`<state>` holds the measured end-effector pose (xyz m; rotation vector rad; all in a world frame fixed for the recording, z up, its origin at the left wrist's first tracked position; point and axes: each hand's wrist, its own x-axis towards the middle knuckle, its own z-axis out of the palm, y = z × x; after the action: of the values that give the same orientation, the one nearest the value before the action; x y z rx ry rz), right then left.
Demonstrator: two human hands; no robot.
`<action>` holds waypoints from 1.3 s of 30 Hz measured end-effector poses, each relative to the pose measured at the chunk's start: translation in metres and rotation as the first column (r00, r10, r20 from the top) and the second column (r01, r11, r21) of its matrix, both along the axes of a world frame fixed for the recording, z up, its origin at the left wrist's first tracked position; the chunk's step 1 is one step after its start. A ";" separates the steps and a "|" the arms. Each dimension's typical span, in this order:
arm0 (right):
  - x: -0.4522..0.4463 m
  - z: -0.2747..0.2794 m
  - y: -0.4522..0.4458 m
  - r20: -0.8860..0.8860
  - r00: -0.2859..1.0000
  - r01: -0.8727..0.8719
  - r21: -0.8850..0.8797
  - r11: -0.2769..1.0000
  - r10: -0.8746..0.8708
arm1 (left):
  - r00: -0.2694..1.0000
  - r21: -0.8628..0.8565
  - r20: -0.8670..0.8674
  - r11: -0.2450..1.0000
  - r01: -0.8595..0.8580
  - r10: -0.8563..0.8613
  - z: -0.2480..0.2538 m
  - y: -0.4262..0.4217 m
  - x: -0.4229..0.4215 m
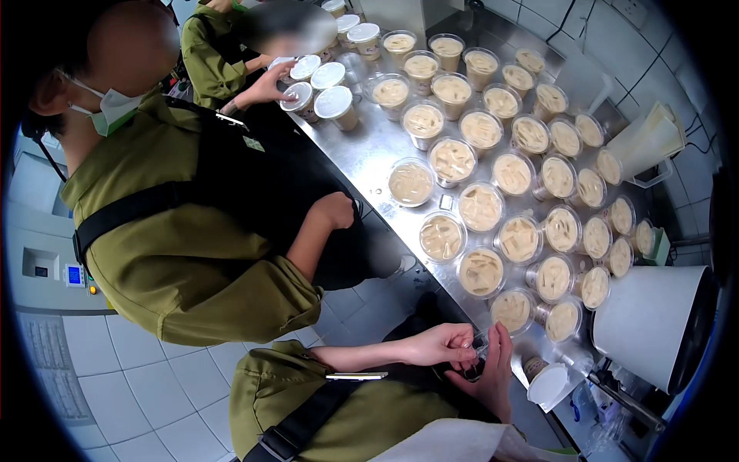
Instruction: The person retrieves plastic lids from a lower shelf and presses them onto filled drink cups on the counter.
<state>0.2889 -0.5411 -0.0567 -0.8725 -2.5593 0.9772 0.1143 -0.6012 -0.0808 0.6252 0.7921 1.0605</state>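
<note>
Just off the front edge of the steel counter (362, 158), my hands are close together. My left hand (440, 345) is closed, its thumb and fingers pinched. A small clear glint shows at its fingertips, too unclear to name. Facing it, my right hand (496, 377) has its fingers stretched out and its thumb apart, with no held thing visible. Nearest to them is an open plastic cup (511, 310) of milky beige drink with ice. Beside my right hand, a cup with a white lid (548, 383) leans at the counter's edge.
Many more open cups (481, 206) fill the counter in rows. White-lidded cups (336, 102) stand at the far end, where a co-worker's hand (265, 86) touches one. Another co-worker (208, 254) stands close on my left. A white container (650, 323) stands at right.
</note>
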 end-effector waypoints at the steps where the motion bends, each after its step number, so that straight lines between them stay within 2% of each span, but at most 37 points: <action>1: 0.000 0.000 0.000 0.001 1.000 0.005 -0.003 1.000 -0.005 | 1.000 0.001 -0.002 1.000 0.004 -0.004 0.000 0.000 0.001; 11: 0.007 0.001 -0.001 0.007 1.000 0.026 -0.019 0.999 -0.026 | 0.999 0.026 -0.034 0.999 0.031 -0.030 0.003 0.005 0.004; 15: 0.019 0.002 -0.004 0.034 0.998 0.056 -0.031 0.998 -0.055 | 0.987 0.100 -0.157 0.994 0.049 -0.033 0.002 0.006 0.007; 16: 0.019 0.000 -0.005 -0.018 0.997 0.078 0.015 0.997 -0.077 | 0.979 0.108 -0.197 0.992 0.069 -0.047 0.004 0.006 0.010; 19: 0.038 0.012 -0.008 -0.026 0.967 0.255 0.066 0.965 -0.254 | 0.970 -0.016 -0.168 0.984 0.175 -0.176 0.026 0.021 0.028; 21: 0.072 0.019 -0.020 -0.056 0.935 0.352 0.057 0.934 -0.349 | 0.949 -0.179 0.008 0.933 0.312 -0.316 0.040 0.025 0.060; 23: 0.115 0.035 -0.031 -0.023 0.886 0.463 0.053 0.885 -0.463 | 0.926 -0.198 0.050 0.905 0.377 -0.375 0.031 0.022 0.087; 25: 0.156 0.044 -0.032 0.007 0.772 0.636 0.026 0.772 -0.636 | 0.924 -0.203 0.007 0.904 0.377 -0.383 0.008 0.017 0.110; 27: 0.188 0.036 -0.025 -0.069 0.646 0.762 -0.001 0.648 -0.760 | 0.936 -0.217 -0.088 0.924 0.316 -0.341 -0.020 0.014 0.134; 28: 0.202 0.032 -0.016 -0.011 0.692 0.717 0.125 0.686 -0.721 | 0.943 -0.227 -0.142 0.937 0.265 -0.301 -0.034 0.015 0.145; 32: 0.182 -0.005 0.026 0.137 0.873 0.425 0.262 0.867 -0.469 | 0.938 -0.242 -0.334 0.970 0.007 -0.090 -0.072 0.029 0.181; 33: 0.181 -0.015 0.035 0.194 0.896 0.341 0.278 0.898 -0.400 | 0.936 -0.235 -0.351 0.969 -0.078 -0.010 -0.074 0.032 0.191; 35: 0.184 -0.033 0.045 0.198 0.927 0.267 0.246 0.932 -0.318 | 0.914 -0.200 -0.365 0.944 -0.262 0.177 -0.071 0.037 0.203; 39: 0.201 -0.050 0.048 0.229 0.950 0.165 0.213 0.963 -0.214 | 0.875 -0.201 -0.383 0.898 -0.391 0.296 -0.061 0.043 0.223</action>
<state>0.4900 -0.4933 -0.1063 -1.2268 -2.6518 0.5845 0.3375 -0.5586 -0.1415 0.4422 1.3755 1.1531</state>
